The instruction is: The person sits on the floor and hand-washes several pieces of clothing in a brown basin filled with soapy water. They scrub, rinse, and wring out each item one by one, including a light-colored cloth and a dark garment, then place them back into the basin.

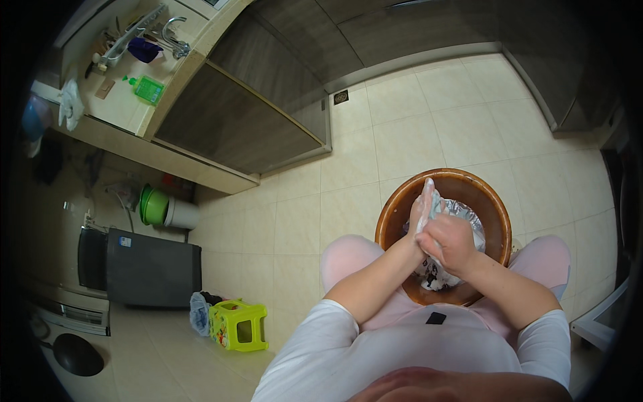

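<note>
Between my knees stands a round brown basin (pixel 497 211), its rim glossy. Above it my left hand (pixel 421 211) is raised with whitish suds on its fingers, a pale wet cloth (pixel 436 205) lying against it. My right hand (pixel 449 243) is curled round part of the same cloth, close against the left palm. Inside the basin, below my hands, lie white fabric with dark patches (pixel 439 276) and a crinkled, shiny silvery material (pixel 464 211). My hands hide much of what is in the basin.
A yellow-green plastic stool (pixel 246 312) stands at the lower left, near a dark grey box-shaped appliance (pixel 153 269). Green (pixel 156 206) and white buckets (pixel 182 213) lie beyond it. Dark cabinets (pixel 241 115) border the tiled floor; a green pump bottle (pixel 147 90) sits on the counter.
</note>
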